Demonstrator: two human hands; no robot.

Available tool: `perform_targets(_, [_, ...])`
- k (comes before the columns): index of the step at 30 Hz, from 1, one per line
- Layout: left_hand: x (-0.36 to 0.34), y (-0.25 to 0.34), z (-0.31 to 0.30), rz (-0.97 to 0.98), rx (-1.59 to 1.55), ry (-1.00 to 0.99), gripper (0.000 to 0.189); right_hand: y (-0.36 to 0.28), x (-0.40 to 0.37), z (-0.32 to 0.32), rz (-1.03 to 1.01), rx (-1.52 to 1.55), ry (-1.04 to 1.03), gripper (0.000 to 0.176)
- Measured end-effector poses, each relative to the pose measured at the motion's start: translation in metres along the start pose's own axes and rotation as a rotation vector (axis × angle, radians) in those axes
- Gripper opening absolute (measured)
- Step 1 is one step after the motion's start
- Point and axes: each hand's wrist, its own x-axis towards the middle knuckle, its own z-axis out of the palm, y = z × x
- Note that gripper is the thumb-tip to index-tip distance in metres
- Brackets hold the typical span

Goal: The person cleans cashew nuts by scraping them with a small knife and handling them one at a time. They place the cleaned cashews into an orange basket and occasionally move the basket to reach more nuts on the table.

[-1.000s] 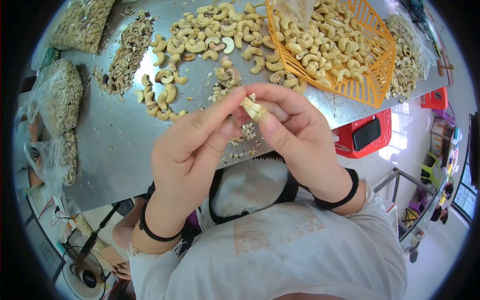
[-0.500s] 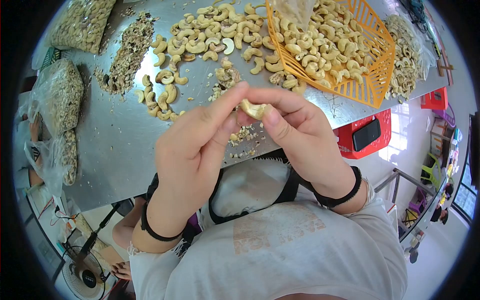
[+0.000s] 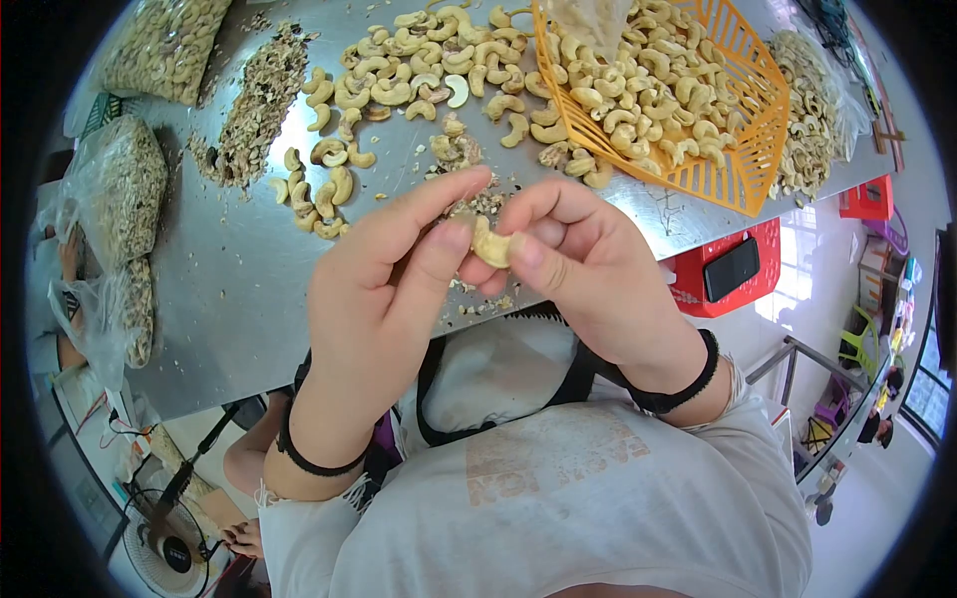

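A pale, curved cashew nut (image 3: 490,245) is held between my two hands, just above the near edge of the metal table. My right hand (image 3: 603,274) pinches its right end with the thumb, the fingers curled behind. My left hand (image 3: 377,261) has its thumb and fingertips closed at the nut's left side, while the index finger arches over it. Small peel crumbs (image 3: 488,204) lie beneath my fingers. Beyond them is a little clump of skin-flecked cashews (image 3: 456,149). A loose pile of cashews (image 3: 429,60) spreads farther back.
An orange plastic basket (image 3: 733,164) full of cashews stands at the back right. Bagged cashews (image 3: 159,50), bagged scraps (image 3: 130,189) and a heap of peelings (image 3: 254,110) are at the left. A phone (image 3: 733,267) rests on a red stool (image 3: 758,289) beyond the table edge.
The cashew has been turned between my fingers, so its curve now opens upward. My right index finger has drawn back from my left fingertips, leaving a gap above the nut.
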Motion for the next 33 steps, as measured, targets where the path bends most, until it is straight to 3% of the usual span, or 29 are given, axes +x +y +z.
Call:
perform_targets(8, [-0.0042,0.0041,0.0012,-0.055,-0.107,-0.183,0.033,-0.0021,0.0017,0.0015,0.001,0.244,0.107,0.015])
perform_targets(12, [-0.0036,0.0046,0.0015,-0.032,-0.105,-0.172,0.034,0.0005,0.0025,0.0011,0.029,0.236,0.063,0.018])
perform_targets(17, [-0.0023,0.0025,0.0003,0.025,-0.031,-0.189,0.035,-0.0012,0.0011,0.0026,-0.002,-0.013,0.044,0.018])
perform_targets(24, [-0.0046,0.0016,0.0017,0.127,0.165,-0.105,0.037,-0.0012,0.0003,0.0025,-0.020,0.038,0.106,0.018])
perform_targets(29, [-0.0037,-0.0050,0.0069,0.325,0.203,-0.043,0.039,0.0011,0.0005,0.0024,-0.033,0.091,0.097,0.020])
perform_targets(33, [-0.0030,-0.0049,0.0057,0.318,0.206,-0.054,0.040,-0.0007,-0.0008,0.0045,-0.049,0.018,0.097,0.020])
